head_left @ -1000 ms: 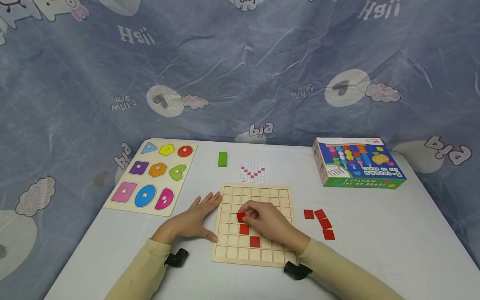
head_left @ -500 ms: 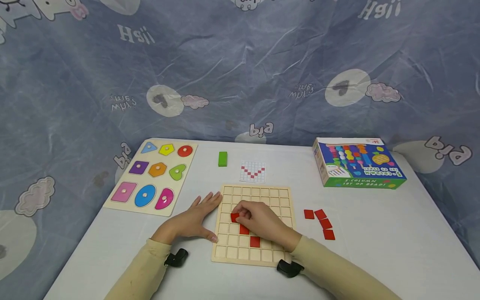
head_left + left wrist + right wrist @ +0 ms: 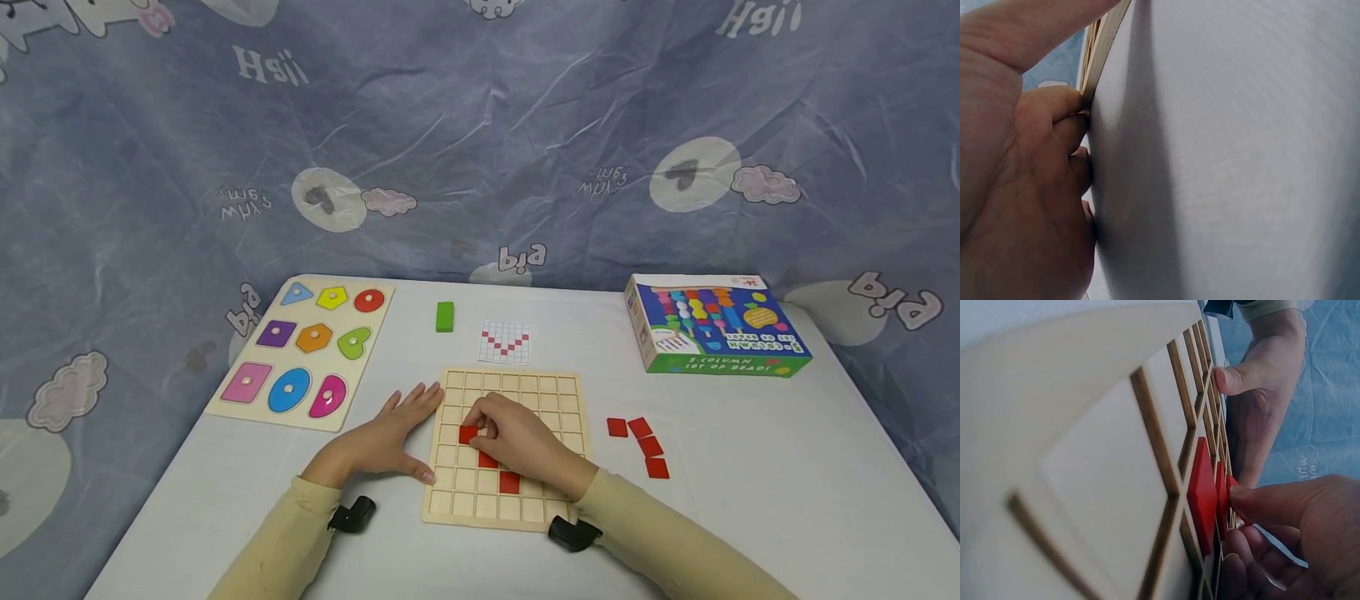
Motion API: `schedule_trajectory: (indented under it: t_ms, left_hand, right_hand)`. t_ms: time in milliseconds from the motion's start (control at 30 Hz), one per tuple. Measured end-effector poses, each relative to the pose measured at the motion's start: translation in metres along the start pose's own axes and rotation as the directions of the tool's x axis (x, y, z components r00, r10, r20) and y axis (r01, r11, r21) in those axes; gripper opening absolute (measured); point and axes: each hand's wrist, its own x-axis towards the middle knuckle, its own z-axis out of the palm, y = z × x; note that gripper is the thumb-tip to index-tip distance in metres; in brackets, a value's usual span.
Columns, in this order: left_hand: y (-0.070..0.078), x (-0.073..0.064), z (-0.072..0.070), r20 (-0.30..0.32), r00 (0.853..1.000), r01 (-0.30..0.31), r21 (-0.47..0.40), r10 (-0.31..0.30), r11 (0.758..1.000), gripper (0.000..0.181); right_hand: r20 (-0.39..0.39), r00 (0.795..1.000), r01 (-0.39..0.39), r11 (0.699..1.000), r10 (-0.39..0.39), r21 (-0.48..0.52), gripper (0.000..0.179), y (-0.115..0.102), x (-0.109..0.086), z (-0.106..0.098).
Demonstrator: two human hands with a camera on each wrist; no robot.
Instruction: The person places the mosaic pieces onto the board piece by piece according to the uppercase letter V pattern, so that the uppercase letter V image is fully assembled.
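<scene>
A white-covered bench [image 3: 750, 450] fills the lower half of the scene, backed by a creased blue-grey fabric backdrop [image 3: 450, 217] printed with pale discs, pink clouds and cartoon figures. On the bench, my right hand [image 3: 517, 429] pinches a red tile [image 3: 468, 434] between thumb and fingers at a square in the left part of a wooden grid board [image 3: 465, 503]; whether the tile is fully seated I cannot tell. My left hand [image 3: 386, 437], fingers straight and spread, rests against the board's left edge. Two more red tiles [image 3: 510, 482] lie in the grid, stepping diagonally down and to the right, while four loose red tiles [image 3: 651, 447] sit beside the board on the right. Behind it are a small card [image 3: 504, 342] printed with a red V and a green block [image 3: 445, 317]; a shape puzzle [image 3: 282, 357] lies to the left. The colourful box [image 3: 712, 329] at far right reads "COLUMN SET OF BEADS" along its green side, with upside-down lettering on top; "why?" and "me?" run inverted across the backdrop. My left wrist view alone shows my palm close up, the board's pale side edge at my fingers and the fine texture of the white covering. My right wrist view reveals the tiles' thickness, the grid's brown-sided ridges and my left thumb at the board's far edge.
</scene>
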Motion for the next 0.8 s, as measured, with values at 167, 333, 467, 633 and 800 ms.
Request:
schedule_trajectory:
  t_ms: [167, 333, 467, 633, 800]
  left_hand:
    - [0.0, -0.0002, -0.001, 0.0, 1.0, -0.004, -0.004, 0.004, 1.0, 0.126]
    - [-0.0001, -0.0001, -0.0015, 0.005, 1.0, -0.003, -0.008, 0.003, 1.0, 0.126]
    - [-0.0005, 0.0001, -0.0011, 0.005, 1.0, -0.002, -0.009, 0.002, 1.0, 0.126]
    - [-0.0012, 0.0002, -0.0001, 0.007, 1.0, -0.003, -0.001, 0.003, 1.0, 0.126]
    - [-0.0018, 0.0002, -0.0001, 0.007, 1.0, -0.003, -0.004, 0.003, 1.0, 0.126]
  right_hand:
    - [-0.002, 1.0, 0.015, 1.0, -0.015, -0.023, 0.017, 0.0007, 0.0003, 0.0004]
    - [0.001, 0.999, 0.044, 0.997, -0.044, -0.057, 0.021, 0.0025, 0.0004, 0.0008]
    - [0.007, 0.999, 0.05, 0.996, -0.05, -0.072, 0.022, 0.0027, 0.0004, 0.0013]
    - [0.014, 0.999, 0.051, 0.995, -0.05, -0.083, 0.024, 0.0018, 0.0001, 0.0014]
    - [0.016, 0.999, 0.049, 0.995, -0.048, -0.091, 0.024, 0.0024, 0.0006, 0.0021]
